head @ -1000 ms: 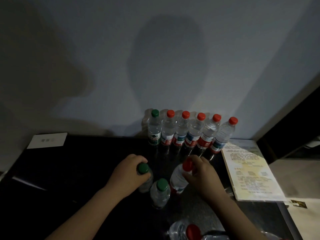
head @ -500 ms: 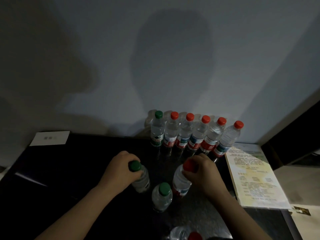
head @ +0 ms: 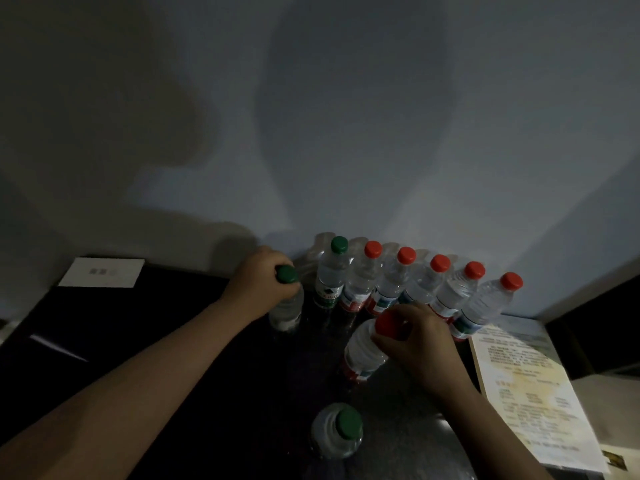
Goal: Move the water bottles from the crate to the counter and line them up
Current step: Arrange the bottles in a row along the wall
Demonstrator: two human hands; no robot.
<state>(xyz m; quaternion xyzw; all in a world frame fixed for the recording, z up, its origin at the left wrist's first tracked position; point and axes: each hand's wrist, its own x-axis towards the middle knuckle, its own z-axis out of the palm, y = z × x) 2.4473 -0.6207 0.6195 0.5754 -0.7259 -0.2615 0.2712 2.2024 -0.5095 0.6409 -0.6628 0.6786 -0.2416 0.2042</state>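
At the back of the bench [head: 173, 341], against the wall [head: 346, 133], we find a row of six bottles [head: 391, 289] side by side, running from the middle toward the right. Just left of the row is a seventh bottle [head: 285, 311], with our left hand [head: 258, 282] wrapped over its top. In front of the row's right half, a tilted bottle [head: 362, 355] leans under our right hand [head: 419, 337]. Nearest us, well before the others, a lone bottle [head: 337, 433] stands between our forearms. A card [head: 102, 271] lies at the far left back corner. A printed sheet [head: 526, 386] lies right of the row, along the bench's right side.
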